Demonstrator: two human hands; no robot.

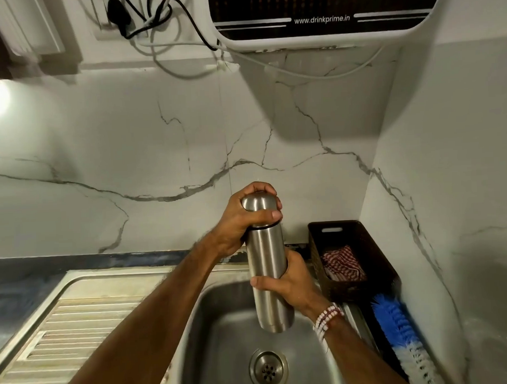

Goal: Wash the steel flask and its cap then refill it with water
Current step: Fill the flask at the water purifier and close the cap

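marble-walled sink (223, 323) corner, steel flask (267, 278) upright at frame centre over the basin, right hand (291, 283) fingers wrapped bracing the body, left hand (244, 218) fingers curled round the cap (259, 209), likely to unscrew.

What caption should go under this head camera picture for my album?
Left hand grips the steel cap while right hand holds the tall steel flask upright over the steel sink.

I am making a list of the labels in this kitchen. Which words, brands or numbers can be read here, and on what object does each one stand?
"www.drinkprime.in": white print on the dark front panel of the wall-mounted water purifier.
Steel flask and its cap: no text is visible.
Nothing else readable.
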